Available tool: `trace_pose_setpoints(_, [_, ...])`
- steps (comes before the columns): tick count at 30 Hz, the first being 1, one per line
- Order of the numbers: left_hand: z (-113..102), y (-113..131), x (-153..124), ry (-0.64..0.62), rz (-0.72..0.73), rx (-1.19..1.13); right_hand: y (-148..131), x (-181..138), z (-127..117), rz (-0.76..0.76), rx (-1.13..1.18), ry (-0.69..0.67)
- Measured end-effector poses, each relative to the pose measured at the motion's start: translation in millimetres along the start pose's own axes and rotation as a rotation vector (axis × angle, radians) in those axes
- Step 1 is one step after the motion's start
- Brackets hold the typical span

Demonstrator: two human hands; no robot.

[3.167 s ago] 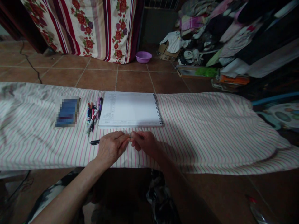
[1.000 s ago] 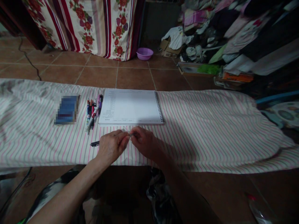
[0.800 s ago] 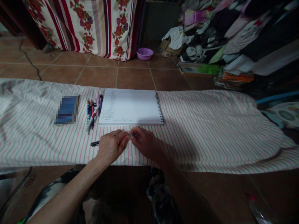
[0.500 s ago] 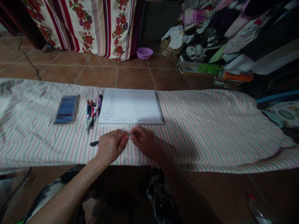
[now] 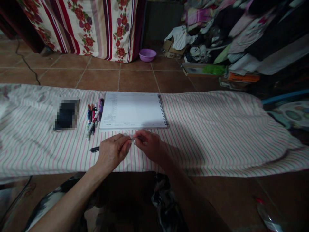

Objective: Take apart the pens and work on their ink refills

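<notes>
Head view: The left hand (image 5: 113,149) and the right hand (image 5: 150,145) are held close together, with fingertips nearly meeting, at the near side of the striped, cloth-covered desk (image 5: 217,135). A thin dark item (image 5: 132,139) is pinched by the fingertips of both hands and is exposed in the narrow gap between them. A black pen part (image 5: 94,149) is seen projecting from the outer side of the left hand; whether it is joined to the thin dark item cannot be determined, as the palm is hidden. A spiral notebook (image 5: 136,111) is laid flat just beyond the hands, with its binding located on the right. A bundle of pens (image 5: 93,117) is placed just beside the notebook's left edge. Farther left, a dark rectangular item (image 5: 65,115) is obscured by pixelation. Beyond the desk, a purple basin (image 5: 147,55) is set on the tiled floor (image 5: 101,79), near a floral curtain (image 5: 101,32).
</notes>
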State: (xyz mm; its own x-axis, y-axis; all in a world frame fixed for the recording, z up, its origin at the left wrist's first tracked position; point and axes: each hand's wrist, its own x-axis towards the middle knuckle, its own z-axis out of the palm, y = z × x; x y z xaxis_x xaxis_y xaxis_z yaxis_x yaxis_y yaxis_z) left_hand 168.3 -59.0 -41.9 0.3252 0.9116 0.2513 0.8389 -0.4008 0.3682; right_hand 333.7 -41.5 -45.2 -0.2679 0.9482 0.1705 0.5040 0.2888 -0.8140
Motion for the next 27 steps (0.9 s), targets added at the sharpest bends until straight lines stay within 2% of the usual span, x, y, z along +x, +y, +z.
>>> trace_pose_setpoints(10, [-0.2, 1.8, 1.1, 0.139, 0.046, -0.016, 5.5, -1.1, 3.5, 0.010, 0.104, 0.022])
trace_pose_setpoints(15, [-0.7, 2.6, 0.9, 0.152, 0.050, -0.016, 3.6, -0.8, 3.1, 0.010, 0.120, 0.016])
trace_pose_setpoints(27, [-5.2, 8.8, 0.5, 0.223, 0.099, 0.161, -1.9, -0.4, 0.9, -0.025, 0.112, 0.053])
